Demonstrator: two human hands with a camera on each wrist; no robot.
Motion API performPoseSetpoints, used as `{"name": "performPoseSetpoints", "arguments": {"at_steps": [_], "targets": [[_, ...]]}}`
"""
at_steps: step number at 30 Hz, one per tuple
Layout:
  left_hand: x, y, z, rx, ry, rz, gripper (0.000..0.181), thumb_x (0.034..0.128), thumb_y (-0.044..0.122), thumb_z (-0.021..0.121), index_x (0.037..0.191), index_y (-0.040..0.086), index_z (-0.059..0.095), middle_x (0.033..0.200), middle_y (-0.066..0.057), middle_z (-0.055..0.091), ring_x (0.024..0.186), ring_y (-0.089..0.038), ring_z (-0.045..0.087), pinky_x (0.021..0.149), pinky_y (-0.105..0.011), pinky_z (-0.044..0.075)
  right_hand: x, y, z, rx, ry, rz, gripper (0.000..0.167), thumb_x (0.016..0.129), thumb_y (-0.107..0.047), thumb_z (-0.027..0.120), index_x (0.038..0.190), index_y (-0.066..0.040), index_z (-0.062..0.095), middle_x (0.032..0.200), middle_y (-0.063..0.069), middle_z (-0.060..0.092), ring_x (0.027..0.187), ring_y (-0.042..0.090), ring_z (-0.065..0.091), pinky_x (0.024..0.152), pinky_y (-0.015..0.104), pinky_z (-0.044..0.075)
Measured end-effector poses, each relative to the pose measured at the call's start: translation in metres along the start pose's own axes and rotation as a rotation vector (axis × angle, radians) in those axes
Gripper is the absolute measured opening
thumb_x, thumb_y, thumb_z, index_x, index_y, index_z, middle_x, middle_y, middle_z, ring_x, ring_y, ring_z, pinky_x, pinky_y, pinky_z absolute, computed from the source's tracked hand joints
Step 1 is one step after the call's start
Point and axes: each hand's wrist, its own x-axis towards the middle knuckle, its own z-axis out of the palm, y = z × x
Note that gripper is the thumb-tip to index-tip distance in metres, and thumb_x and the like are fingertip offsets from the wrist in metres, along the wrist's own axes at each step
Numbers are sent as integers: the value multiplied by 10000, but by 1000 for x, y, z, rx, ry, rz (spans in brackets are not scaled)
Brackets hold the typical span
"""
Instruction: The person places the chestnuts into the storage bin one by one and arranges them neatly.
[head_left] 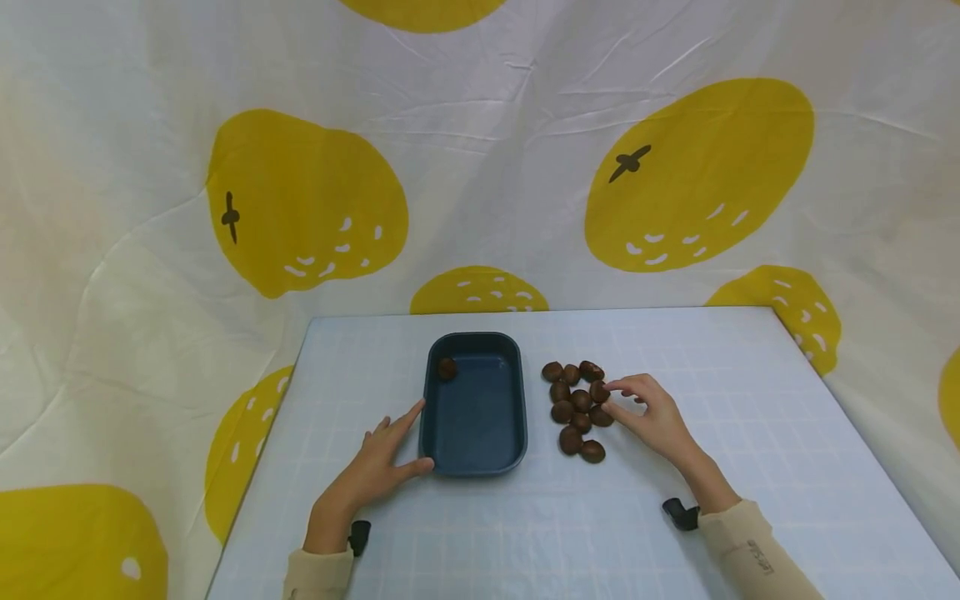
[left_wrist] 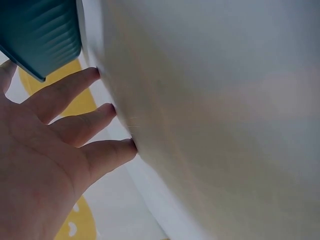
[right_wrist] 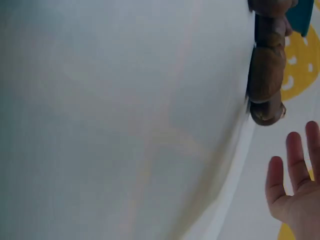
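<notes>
In the head view, a dark blue rectangular tray [head_left: 472,465] holds one brown chestnut [head_left: 447,369] near its far left corner. My left hand [head_left: 378,467] is spread along the tray's left side, index fingertip and thumb at its wall; in the left wrist view, the other fingertips [left_wrist: 125,146] rest on the table. Right of the tray lies a loose group of several chestnuts [head_left: 581,401]. My right hand [head_left: 656,417] is at that group's right edge, thumb and index finger parted beside a chestnut [head_left: 599,392]. Its other fingers [right_wrist: 298,170] are loosely extended in the right wrist view.
A white table [head_left: 480,533] with a faint grid carries everything. Behind it hangs a pale cloth [head_left: 495,200] printed with large yellow fruit. Dark wrist cameras [head_left: 681,514] sit at both wrists, beside beige sleeves [head_left: 757,550].
</notes>
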Motion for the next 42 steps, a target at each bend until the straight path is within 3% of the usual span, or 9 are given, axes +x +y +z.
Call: {"name": "performPoseSetpoints", "arguments": {"at_steps": [4,11,15,23,33,42], "targets": [[1,1,0,-1,-2,-1,948,847,596,713,1597,425,158,1637,24,221,1452,-523,124,1090,-745,42,-1,13,0,-11,-23,29,290,855,-116,814,1127,-77,723,1126,67,628,993,268,580,796,490,479],[1,2,-1,-1,-2,0,942,857,563,726,1595,430,157,1638,13,224,1452,-525,122,1086,-749,39,1,24,1,-38,-158,51,327,828,-171,843,1124,-77,740,1137,86,646,1076,299,578,899,518,482],[1,2,-1,-5,3,3,942,858,553,731,1596,425,161,1640,3,227,1449,-530,124,1085,-751,39,1,26,2,-70,-198,51,341,814,-192,856,1115,-78,744,1119,89,653,1074,315,587,924,525,475],[0,2,-1,-9,1,2,943,853,577,722,1596,424,164,1637,24,224,1451,-527,122,1087,-747,40,1,27,3,-103,-219,48,328,804,-178,861,1093,-77,743,1108,90,668,1090,335,584,941,543,450],[1,3,-1,-16,-3,-15,938,863,518,745,1602,399,180,1637,-1,232,1449,-532,121,1089,-746,40,-1,30,7,-197,-237,58,397,794,-273,871,1124,-98,736,1132,125,629,1066,368,548,891,580,412],[0,3,-1,-14,-10,-25,943,859,527,745,1599,412,173,1638,14,228,1456,-520,111,1096,-737,33,-5,31,9,-200,-223,35,383,786,-247,877,1115,-114,734,1125,121,621,1059,369,548,882,572,426]]}}
